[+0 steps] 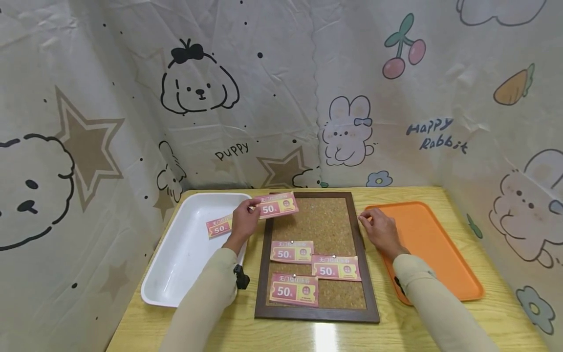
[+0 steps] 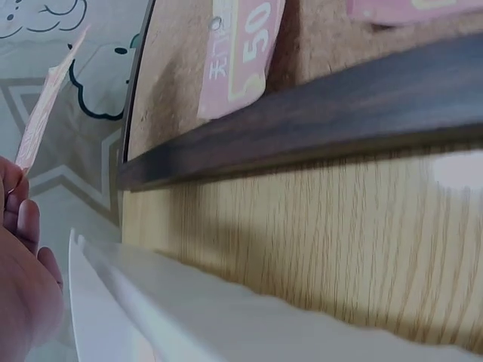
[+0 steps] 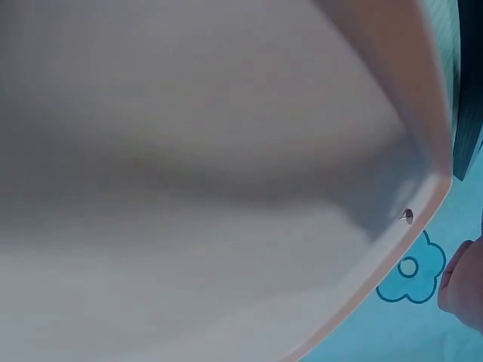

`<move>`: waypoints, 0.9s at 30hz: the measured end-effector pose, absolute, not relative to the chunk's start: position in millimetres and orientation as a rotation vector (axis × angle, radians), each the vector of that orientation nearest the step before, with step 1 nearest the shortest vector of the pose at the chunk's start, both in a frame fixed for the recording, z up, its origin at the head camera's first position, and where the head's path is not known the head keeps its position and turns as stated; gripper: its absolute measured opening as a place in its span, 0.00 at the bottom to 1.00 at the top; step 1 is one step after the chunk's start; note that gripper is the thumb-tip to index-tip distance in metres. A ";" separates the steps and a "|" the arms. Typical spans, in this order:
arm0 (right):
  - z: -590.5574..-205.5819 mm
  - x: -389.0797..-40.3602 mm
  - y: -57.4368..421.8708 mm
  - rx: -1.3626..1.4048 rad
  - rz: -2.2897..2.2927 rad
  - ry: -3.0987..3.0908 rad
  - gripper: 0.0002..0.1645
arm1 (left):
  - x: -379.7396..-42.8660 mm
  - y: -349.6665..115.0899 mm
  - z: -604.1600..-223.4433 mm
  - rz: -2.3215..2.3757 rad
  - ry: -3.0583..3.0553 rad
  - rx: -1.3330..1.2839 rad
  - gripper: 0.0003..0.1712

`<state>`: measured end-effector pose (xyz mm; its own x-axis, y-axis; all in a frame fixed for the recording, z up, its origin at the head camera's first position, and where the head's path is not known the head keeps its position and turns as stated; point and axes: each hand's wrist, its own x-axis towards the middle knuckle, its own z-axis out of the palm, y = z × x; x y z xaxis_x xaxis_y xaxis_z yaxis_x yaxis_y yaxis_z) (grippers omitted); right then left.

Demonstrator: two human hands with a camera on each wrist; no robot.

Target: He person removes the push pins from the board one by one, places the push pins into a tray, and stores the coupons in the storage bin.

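Pinched a pink coupon [image 1: 277, 205] in the left hand [image 1: 245, 222] at the upper-left corner of the corkboard [image 1: 316, 222]. Held the right hand [image 1: 381, 232], bent-fingered, near its right edge; couldn't tell if grasping anything.

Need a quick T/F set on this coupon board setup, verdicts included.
1. The left grip pinches a coupon. True.
2. Three other coupons are on the corkboard. True.
3. Those three form one straight column. False: one sits further right.
4. The white bin is left of the corkboard. True.
5. The right grip is inside the white bin. False: it is by the corkboard's right edge.
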<state>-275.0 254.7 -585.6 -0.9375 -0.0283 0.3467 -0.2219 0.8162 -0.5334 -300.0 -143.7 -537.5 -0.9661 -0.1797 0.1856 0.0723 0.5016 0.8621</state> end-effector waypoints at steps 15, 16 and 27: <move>-590.7 -270.4 275.5 0.090 0.841 -2.688 0.13 | -301.4 -169.0 -537.6 -1.377 -2.490 0.168 0.14; -591.1 -270.4 276.6 0.091 0.835 -2.690 0.14 | -301.3 -170.7 -537.7 -1.376 -2.488 0.178 0.14; -594.4 -267.6 289.7 0.065 0.806 -2.715 0.17 | -298.4 -195.6 -539.3 -1.325 -2.506 0.304 0.15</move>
